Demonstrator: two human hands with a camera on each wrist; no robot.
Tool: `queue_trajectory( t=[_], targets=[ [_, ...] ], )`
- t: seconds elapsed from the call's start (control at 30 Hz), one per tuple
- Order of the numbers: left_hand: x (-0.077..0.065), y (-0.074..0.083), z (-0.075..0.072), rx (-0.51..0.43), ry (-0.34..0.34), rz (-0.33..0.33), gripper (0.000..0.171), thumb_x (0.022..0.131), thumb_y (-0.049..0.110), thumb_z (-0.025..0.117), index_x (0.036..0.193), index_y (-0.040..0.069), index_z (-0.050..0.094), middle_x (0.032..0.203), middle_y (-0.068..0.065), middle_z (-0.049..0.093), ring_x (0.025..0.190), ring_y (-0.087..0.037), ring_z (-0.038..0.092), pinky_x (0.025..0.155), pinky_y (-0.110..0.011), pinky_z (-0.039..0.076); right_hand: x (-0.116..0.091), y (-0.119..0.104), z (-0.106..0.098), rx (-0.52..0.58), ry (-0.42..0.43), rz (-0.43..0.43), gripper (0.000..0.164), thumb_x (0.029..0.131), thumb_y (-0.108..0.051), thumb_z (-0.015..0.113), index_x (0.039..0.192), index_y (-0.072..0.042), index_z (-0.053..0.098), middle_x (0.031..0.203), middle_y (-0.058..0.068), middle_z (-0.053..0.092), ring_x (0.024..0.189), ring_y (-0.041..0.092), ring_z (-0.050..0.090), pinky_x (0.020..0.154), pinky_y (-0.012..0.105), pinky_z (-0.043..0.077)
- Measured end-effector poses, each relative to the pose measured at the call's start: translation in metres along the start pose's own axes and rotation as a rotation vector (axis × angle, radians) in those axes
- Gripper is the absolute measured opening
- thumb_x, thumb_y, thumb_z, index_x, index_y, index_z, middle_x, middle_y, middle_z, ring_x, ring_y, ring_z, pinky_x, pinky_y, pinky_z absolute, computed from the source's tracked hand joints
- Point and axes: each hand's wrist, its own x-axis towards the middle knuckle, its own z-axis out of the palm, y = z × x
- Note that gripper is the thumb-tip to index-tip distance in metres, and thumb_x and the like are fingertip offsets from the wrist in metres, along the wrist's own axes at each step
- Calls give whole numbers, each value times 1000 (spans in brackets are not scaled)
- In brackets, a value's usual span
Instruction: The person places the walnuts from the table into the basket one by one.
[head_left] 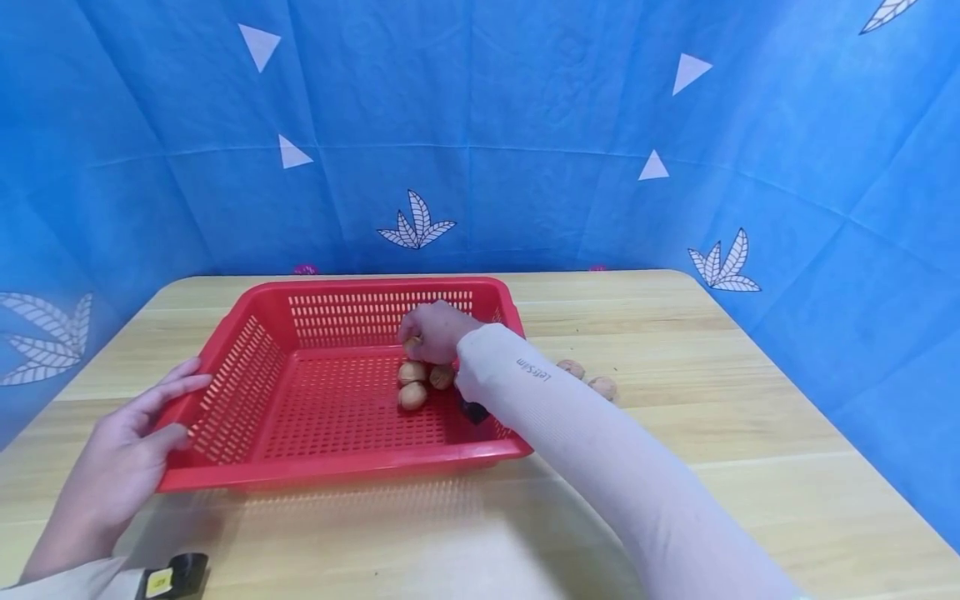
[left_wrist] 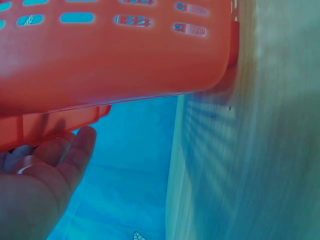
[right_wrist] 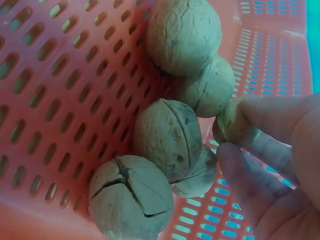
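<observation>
My right hand (head_left: 442,331) pinches one small, round, tan walnut (right_wrist: 231,122) inside the red plastic basket (head_left: 337,467), towards the bench's (head_left: 712,417) left edge; my left hand (head_left: 123,454) grips the rim. Light, stiff, perhaps cracked like its neighbours (right_wrist: 167,137): I'd hold its widest part gently.

We seem to be in a small staged booth, perhaps for recording, rather than an openly furnished room, though we cannot tell what building holds it. We see creased blue fabric (head_left: 517,100) hanging behind the worktop's (head_left: 757,450) far edge and along its left and right edges, printed with white leaves (head_left: 417,223) and pale triangles (head_left: 692,73). Near the worktop's near-left corner, we spot a black device (head_left: 189,575) at a sleeve's cuff (head_left: 82,581).
</observation>
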Motion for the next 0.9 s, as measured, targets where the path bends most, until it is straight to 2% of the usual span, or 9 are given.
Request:
queue_trajectory(
  t=[0.1,0.2,0.33,0.43,0.57,0.7,0.8,0.9],
  targets=[
    [-1,1,0,10,8,4,60,96,0,45,153,10,29,159,19,8,127,-43,30,65,-26,57,-1,0,-1,1,0,-1,31,85,-16,74,114,-22,65,100,8,63,75,30,68,69,38,58],
    [-1,2,0,19,8,-3,59,96,2,45,153,10,29,159,19,8,125,-42,32,65,-27,57,-4,-1,-2,10,0,6,35,83,-17,76,116,-20,65,101,8,63,78,31,68,70,40,58],
    [-1,2,-1,21,0,-4,59,97,4,46,153,12,29,159,19,7,122,-41,34,66,-28,57,-10,-4,-4,90,-3,61,41,82,-16,78,120,-20,65,104,8,64,85,35,67,71,41,58],
    [-1,1,-1,21,-4,6,59,97,3,45,153,11,30,159,18,8,121,-40,34,66,-28,57,-12,-6,-4,171,-1,100,38,81,-16,78,117,-19,65,104,10,64,91,35,65,72,42,57],
    [0,-1,-2,17,-13,16,59,96,2,45,153,11,30,160,17,8,120,-36,35,66,-28,57,-7,-3,-6,165,31,37,28,86,-19,74,112,-18,64,108,10,64,98,30,61,72,44,57],
    [1,-3,-3,14,-23,20,60,96,3,47,153,11,29,160,18,8,119,-36,36,67,-29,58,4,3,-10,160,112,-83,16,90,-21,70,105,-17,65,107,6,64,99,26,60,79,43,56],
    [2,-4,-3,13,-24,29,61,96,2,47,153,11,29,160,18,8,120,-37,36,67,-29,58,10,6,-15,242,160,-142,12,91,-21,69,101,-15,65,104,6,64,99,28,63,84,41,54],
    [1,-5,-3,9,-26,32,61,96,2,47,153,10,30,160,17,9,116,-29,39,67,-30,58,13,7,-20,371,172,-167,12,93,-19,67,101,-11,66,105,7,63,101,31,64,86,38,54]
  ],
)
